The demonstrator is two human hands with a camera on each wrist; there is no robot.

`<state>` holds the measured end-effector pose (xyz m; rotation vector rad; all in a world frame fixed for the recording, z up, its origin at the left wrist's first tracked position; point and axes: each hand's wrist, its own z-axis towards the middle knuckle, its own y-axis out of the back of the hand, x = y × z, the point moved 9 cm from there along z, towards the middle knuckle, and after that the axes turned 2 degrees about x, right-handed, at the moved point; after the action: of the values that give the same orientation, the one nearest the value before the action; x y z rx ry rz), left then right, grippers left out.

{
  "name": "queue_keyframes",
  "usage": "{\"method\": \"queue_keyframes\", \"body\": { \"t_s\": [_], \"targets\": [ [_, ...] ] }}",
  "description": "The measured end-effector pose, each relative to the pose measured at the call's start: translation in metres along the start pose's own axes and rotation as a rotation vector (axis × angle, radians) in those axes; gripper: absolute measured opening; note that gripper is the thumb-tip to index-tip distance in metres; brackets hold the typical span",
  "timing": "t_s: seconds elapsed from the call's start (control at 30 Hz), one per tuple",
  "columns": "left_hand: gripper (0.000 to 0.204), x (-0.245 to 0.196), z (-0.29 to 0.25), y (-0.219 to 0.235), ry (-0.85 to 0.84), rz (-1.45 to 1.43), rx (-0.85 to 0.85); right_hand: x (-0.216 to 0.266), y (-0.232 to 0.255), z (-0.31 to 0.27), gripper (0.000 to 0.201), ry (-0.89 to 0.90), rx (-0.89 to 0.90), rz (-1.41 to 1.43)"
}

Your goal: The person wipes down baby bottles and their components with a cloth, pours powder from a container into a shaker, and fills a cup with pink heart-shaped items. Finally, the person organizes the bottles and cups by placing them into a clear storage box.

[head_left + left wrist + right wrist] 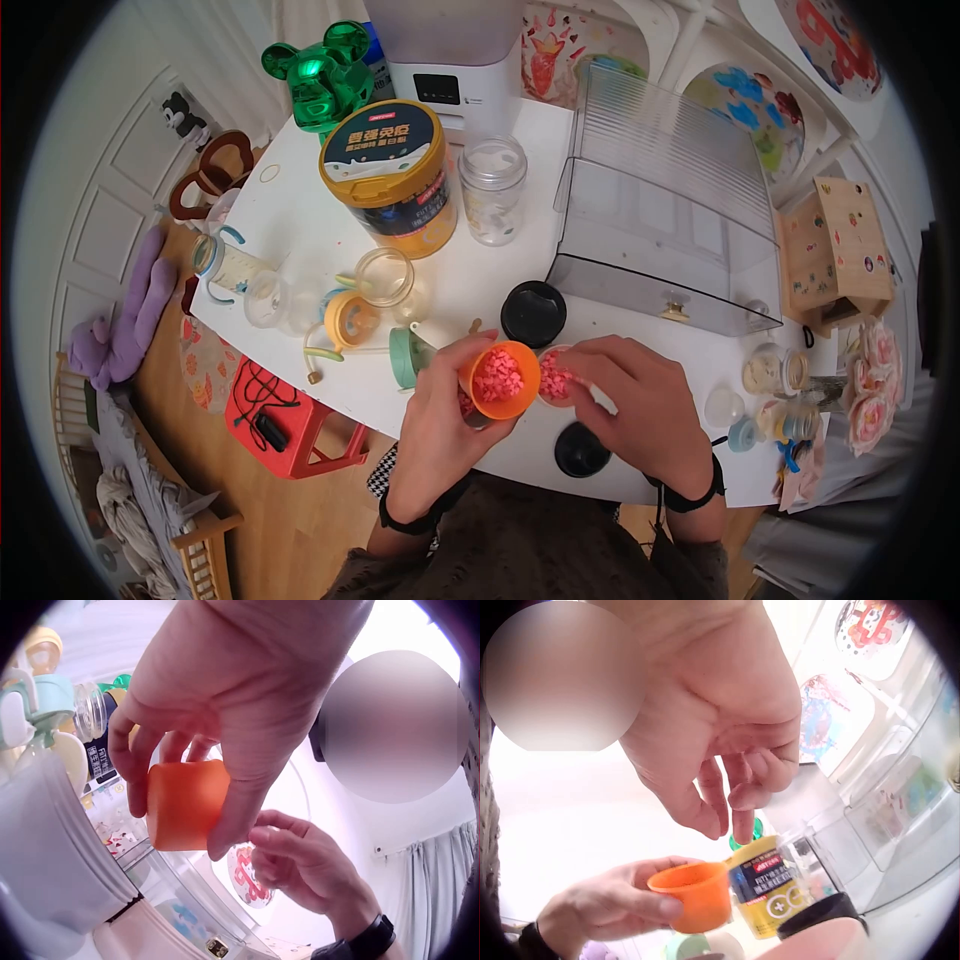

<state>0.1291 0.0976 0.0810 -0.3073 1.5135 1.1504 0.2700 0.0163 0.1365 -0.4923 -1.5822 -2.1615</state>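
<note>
My left hand (440, 420) holds an orange cup (187, 806), its thumb on one side and fingers on the other. Small pink pieces (498, 374) lie inside that cup, whose opening faces up in the head view. Just right of it is a second small container (553, 392) with more pink pieces, partly hidden by my right hand (635, 405). In the right wrist view the right hand's fingers (742, 821) hang loosely bent above the orange cup, with nothing visible between them and the thumb. A pale pink rim (817, 941) shows at the bottom of that view.
Two black lids (533, 314) lie near the hands. A green bottle part (405, 358), a yellow ring cap (350, 318) and clear bottles stand left. Behind are a yellow tub (388, 178), a clear jar (492, 190) and a transparent storage box (665, 230).
</note>
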Motion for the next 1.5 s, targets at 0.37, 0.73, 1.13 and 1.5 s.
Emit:
{"method": "queue_keyframes", "body": {
  "t_s": [0.37, 0.73, 1.13, 1.5],
  "targets": [
    [0.080, -0.017, -0.001, -0.024, -0.148, 0.142, 0.139, 0.011, -0.056, 0.008, 0.020, 0.081, 0.243, -0.108],
    [0.073, -0.016, 0.008, -0.025, -0.106, 0.142, 0.114, -0.011, -0.019, 0.013, 0.016, -0.028, 0.100, 0.209],
    [0.068, 0.003, 0.006, 0.004, 0.007, 0.213, 0.003, -0.061, -0.027, -0.019, 0.015, -0.319, 0.088, 0.204],
    [0.069, 0.005, 0.004, 0.004, 0.027, 0.141, 0.005, -0.055, -0.033, -0.015, 0.012, -0.243, 0.135, 0.160]
  ]
}}
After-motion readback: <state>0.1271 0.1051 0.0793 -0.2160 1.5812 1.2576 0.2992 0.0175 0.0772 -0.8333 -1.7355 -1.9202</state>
